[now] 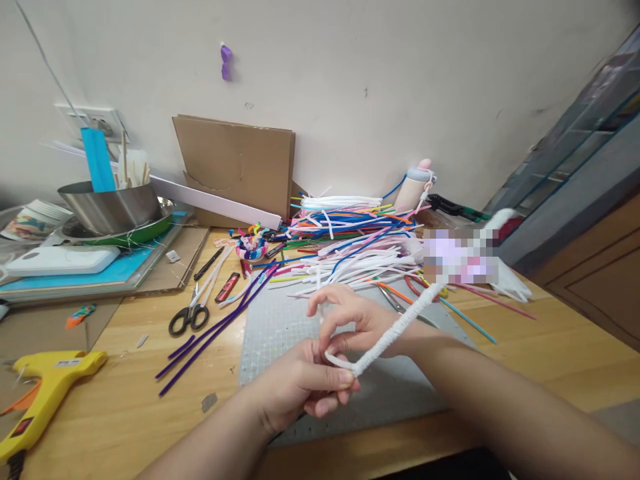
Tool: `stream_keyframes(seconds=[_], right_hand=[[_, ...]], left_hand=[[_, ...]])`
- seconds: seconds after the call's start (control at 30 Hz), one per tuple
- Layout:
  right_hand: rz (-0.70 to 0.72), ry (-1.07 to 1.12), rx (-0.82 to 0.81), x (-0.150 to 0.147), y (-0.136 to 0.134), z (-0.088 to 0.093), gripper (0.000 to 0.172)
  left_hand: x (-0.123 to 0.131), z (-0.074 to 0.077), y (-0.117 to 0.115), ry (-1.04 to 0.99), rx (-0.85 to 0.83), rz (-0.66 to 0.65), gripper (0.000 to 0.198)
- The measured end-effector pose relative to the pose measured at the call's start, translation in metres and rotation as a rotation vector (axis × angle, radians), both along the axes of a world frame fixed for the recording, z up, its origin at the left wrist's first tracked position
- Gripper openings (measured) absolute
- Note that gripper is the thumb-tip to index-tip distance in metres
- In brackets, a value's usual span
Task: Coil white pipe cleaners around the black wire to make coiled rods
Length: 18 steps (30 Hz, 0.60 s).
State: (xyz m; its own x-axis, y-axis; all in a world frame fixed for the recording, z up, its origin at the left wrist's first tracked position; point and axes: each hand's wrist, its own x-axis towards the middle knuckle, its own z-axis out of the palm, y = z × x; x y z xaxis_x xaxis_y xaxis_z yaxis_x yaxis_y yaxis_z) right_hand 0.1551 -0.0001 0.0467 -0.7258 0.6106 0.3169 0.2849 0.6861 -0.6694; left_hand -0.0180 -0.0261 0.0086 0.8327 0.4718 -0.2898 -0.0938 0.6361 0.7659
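A white rod [405, 323], tightly wound with fuzzy pipe cleaner, slants up to the right across the view. My left hand [315, 373] pinches its lower end between thumb and fingers. From that end a loose white pipe cleaner [340, 361] bends away to the left. My right hand [357, 323] is just above, behind the rod, with curled fingers closed at this loose strand. A thin white length also rises by its fingertips. Both hands are over a grey cutting mat [270, 333].
Behind the mat lies a heap of coloured pipe cleaners [350, 233]. Black-handled scissors [189, 317] and purple pipe cleaners [215, 327] are to the left, with a yellow glue gun [55, 380] nearer me. Cardboard sheets [240, 167] lean on the wall by a metal bowl [110, 207].
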Motion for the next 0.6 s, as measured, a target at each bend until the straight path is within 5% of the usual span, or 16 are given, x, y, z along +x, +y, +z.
stream_keyframes(seconds=[0.13, 0.23, 0.3, 0.37, 0.43, 0.6], right_hand=[[-0.164, 0.107, -0.019, 0.004, -0.002, -0.014, 0.022], [-0.573, 0.188, -0.15, 0.01, -0.007, -0.027, 0.029], [-0.764, 0.053, -0.284, 0.016, -0.016, -0.029, 0.023], [-0.704, -0.138, -0.391, 0.018, -0.03, -0.024, 0.02], [-0.645, -0.11, -0.466, 0.015, -0.045, -0.015, 0.022], [-0.756, 0.047, -0.162, -0.012, -0.063, 0.001, 0.028]], left_hand=[[0.003, 0.001, 0.0, 0.075, 0.13, 0.08, 0.021], [0.005, 0.001, 0.002, 0.134, 0.217, 0.203, 0.025], [0.006, 0.001, 0.004, 0.182, 0.269, 0.282, 0.026], [0.007, 0.002, 0.006, 0.236, 0.327, 0.336, 0.026], [0.009, 0.003, 0.006, 0.279, 0.39, 0.366, 0.025], [0.01, 0.002, 0.003, 0.455, 0.574, 0.437, 0.021]])
